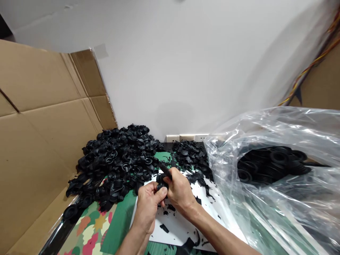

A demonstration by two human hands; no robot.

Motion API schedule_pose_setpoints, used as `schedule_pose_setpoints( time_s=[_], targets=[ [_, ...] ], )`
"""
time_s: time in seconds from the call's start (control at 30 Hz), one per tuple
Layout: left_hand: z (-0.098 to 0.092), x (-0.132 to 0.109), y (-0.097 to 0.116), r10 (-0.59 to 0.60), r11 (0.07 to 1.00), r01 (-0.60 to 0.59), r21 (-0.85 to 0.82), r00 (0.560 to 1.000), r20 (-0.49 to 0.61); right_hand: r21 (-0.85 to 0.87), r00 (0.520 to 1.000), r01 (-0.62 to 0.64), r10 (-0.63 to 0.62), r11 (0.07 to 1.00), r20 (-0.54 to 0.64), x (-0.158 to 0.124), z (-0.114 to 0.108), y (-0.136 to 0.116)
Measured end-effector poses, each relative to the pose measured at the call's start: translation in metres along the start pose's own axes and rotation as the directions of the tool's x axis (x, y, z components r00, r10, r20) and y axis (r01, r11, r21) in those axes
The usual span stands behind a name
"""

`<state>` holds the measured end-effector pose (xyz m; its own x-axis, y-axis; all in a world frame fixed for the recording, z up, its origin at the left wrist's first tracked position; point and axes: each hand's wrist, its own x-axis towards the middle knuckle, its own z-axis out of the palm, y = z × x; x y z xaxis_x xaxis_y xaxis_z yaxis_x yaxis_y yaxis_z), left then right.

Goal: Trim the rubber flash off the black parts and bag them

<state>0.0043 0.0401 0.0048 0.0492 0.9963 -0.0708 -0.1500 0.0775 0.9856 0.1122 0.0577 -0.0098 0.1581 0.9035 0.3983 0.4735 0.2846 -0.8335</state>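
Note:
My left hand (150, 198) pinches a small black ribbed rubber boot (160, 178) between thumb and fingers. Against it, my right hand (180, 189) is closed round a dark, narrow, blade-like tool (165, 170) that points up and to the left; its exact kind is hard to make out. Both hands meet above a white sheet (170, 230) strewn with black rubber scraps (164, 228). To the left of my hands lies a large heap of similar black ribbed rubber boots (119, 152).
On the right, a clear plastic bag (265, 124) holds black ribbed rubber parts (276, 164). More black scraps (191, 154) lie by the wall, below the power sockets (202, 138). A cardboard sheet (47, 134) stands at the left. Green (119, 216) and patterned sheets (90, 230) cover the table.

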Motion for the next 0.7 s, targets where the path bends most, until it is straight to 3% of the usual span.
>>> schedule_pose_setpoints(
  time_s=[0.23,0.4,0.53,0.63,0.7],
  targets=[
    [-0.001,-0.001,-0.004,-0.023,0.997,0.023,-0.072,1.0,0.01,0.228,0.964,-0.139,0.079,0.964,0.254,0.0,-0.029,-0.004],
    [-0.002,-0.002,-0.005,-0.032,0.996,0.032,-0.086,0.999,0.001,0.342,0.964,-0.254,0.206,0.905,0.171,-0.005,-0.06,-0.012],
    [-0.001,-0.003,-0.007,-0.031,0.997,0.03,-0.074,0.999,-0.013,0.462,0.965,-0.248,0.257,0.851,0.045,-0.013,-0.074,-0.018],
    [-0.001,-0.004,-0.009,-0.024,0.999,0.022,-0.047,0.999,-0.037,0.46,0.958,-0.282,0.277,0.842,0.079,-0.017,-0.074,-0.016],
    [-0.001,-0.005,-0.011,-0.025,0.999,0.024,-0.028,0.998,-0.049,0.535,0.929,-0.363,0.343,0.763,0.141,-0.018,-0.071,-0.013]
  ],
)
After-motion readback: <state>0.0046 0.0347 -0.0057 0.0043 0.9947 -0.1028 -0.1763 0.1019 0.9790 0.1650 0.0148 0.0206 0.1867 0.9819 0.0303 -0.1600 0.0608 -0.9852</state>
